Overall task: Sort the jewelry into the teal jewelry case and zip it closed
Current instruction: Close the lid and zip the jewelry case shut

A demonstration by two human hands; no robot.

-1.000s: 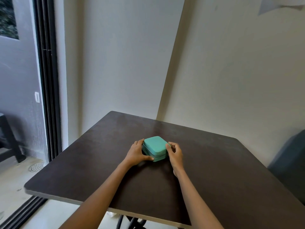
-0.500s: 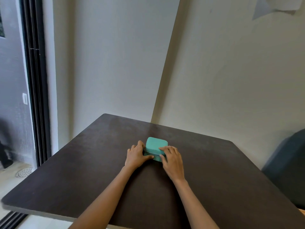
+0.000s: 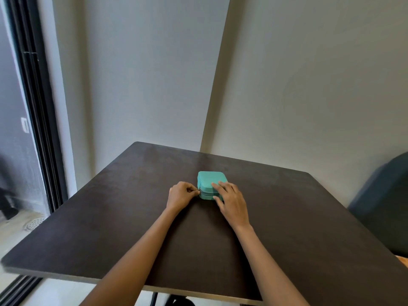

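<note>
Now the left hand (image 3: 181, 193) pinches the zipper pull (image 3: 199, 189) of the small teal fabric jewelry case (image 3: 210, 181) mid-counter (image 3: 110, 217), the right hand (image 3: 230, 198) pressing flat; jerking may jam it.

Teal jewelry case (image 3: 211, 178): smooth matt covering. Table (image 3: 110, 217): dark, matt, faintly mottled. Wall (image 3: 309, 85): matt paint.

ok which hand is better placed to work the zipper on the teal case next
Left. The left hand already pinches what looks like the zipper pull at the teal case corner, while the right hand lies on the lid, steadying it.
</note>
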